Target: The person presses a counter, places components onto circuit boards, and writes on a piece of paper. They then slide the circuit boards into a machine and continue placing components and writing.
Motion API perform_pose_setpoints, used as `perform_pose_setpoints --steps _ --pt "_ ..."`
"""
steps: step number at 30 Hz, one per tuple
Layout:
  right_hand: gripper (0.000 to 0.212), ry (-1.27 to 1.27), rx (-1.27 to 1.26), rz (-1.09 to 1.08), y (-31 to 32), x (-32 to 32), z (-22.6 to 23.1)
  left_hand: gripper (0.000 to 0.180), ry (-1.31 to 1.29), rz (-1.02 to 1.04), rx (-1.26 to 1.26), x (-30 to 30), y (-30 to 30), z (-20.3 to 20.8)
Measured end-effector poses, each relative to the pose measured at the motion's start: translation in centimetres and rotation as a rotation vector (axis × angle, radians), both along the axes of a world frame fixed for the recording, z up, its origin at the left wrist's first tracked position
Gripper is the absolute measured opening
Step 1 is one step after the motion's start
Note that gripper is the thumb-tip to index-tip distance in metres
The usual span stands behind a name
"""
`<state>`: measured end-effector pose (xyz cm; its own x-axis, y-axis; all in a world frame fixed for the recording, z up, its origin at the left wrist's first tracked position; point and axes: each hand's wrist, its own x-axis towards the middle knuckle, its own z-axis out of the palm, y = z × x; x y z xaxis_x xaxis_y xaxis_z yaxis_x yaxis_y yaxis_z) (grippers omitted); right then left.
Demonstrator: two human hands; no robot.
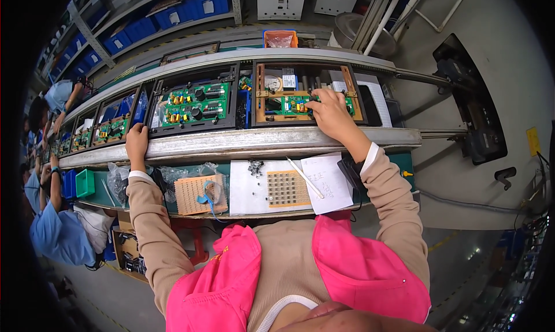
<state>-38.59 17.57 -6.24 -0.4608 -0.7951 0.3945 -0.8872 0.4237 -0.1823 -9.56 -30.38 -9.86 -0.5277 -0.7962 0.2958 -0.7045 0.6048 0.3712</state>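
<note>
My right hand (330, 113) reaches over the rail with bent fingers on a green circuit board (295, 104). That board lies in a brown-and-black carrier frame (312, 123), and my fingers hide part of it. Whether they also pinch a small part there, I cannot tell. Farther left, my left hand (137, 141) is closed at the near left corner of a black carrier frame (193, 126). Two green boards (193, 95) with yellow, blue and black components sit side by side in this second frame.
A metal rail (277, 140) runs along the line. On the near bench lie a tan component tray (288, 188), loose black parts (255, 168), a white pen (305, 177), written paper (329, 181) and a perforated board (193, 194). Co-workers (58, 228) sit at the left.
</note>
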Motion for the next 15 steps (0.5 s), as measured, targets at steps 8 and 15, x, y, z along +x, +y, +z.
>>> perform_pose_setpoints --steps 8,15 --pt "0.021 -0.020 -0.056 0.001 -0.38 0.34 0.25 0.032 0.006 0.012 -0.005 -0.11 0.42 0.26" --pt "0.021 0.011 -0.025 0.026 -0.58 0.36 0.43 0.032 0.018 0.016 0.003 -0.27 0.73 0.44"
